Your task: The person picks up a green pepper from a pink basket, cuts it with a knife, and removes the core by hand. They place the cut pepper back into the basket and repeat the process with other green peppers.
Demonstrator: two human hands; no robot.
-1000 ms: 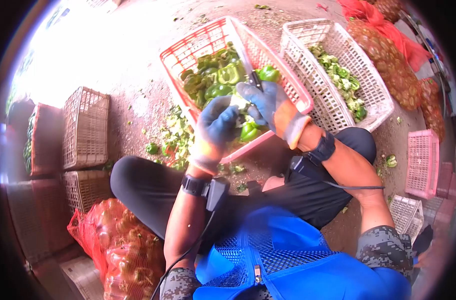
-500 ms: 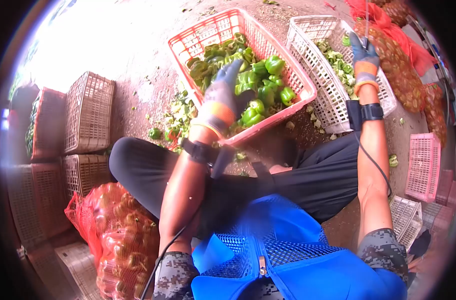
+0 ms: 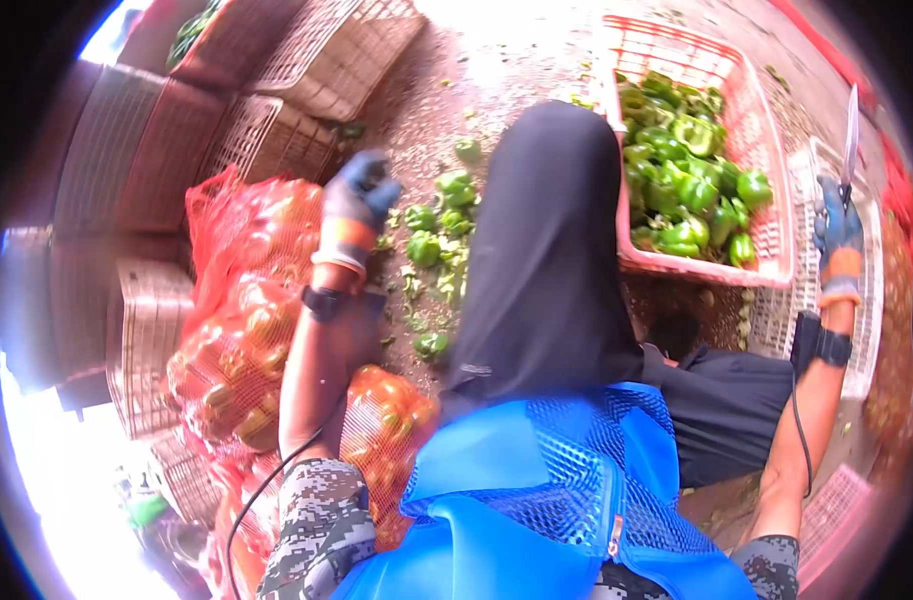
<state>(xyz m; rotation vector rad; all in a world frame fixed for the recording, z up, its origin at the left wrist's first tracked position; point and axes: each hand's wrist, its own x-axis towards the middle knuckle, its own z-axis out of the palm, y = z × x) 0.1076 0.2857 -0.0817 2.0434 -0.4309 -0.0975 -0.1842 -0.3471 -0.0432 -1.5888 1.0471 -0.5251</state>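
Standing at the far left, stacked crates (image 3: 107, 150) rise in dim rows, with a pale crate (image 3: 142, 345) just beside them. Next comes a large red mesh sack (image 3: 242, 320), bulging with round, brownish-orange produce. The left hand (image 3: 360, 205), gloved in blue, grey and orange, is just beside the upper right edge of this sack; its fingers are partly curled, and whether they have hold of anything I cannot tell. Below that forearm sits a smaller mesh sack (image 3: 382, 425). Loose green peppers (image 3: 425, 248) and pale trimmings (image 3: 453, 275) lie scattered over the floor (image 3: 407, 115), left of a dark-trousered knee (image 3: 547, 230). Right of the knee, a pink crate (image 3: 697, 266) holds a heap of green bell peppers (image 3: 682, 185), some whole and some cut open. Farther right, over a white crate (image 3: 772, 325), the right hand (image 3: 839, 235) has its fingers closed around the handle of a knife (image 3: 852, 140), whose blade points upward, away from the body.
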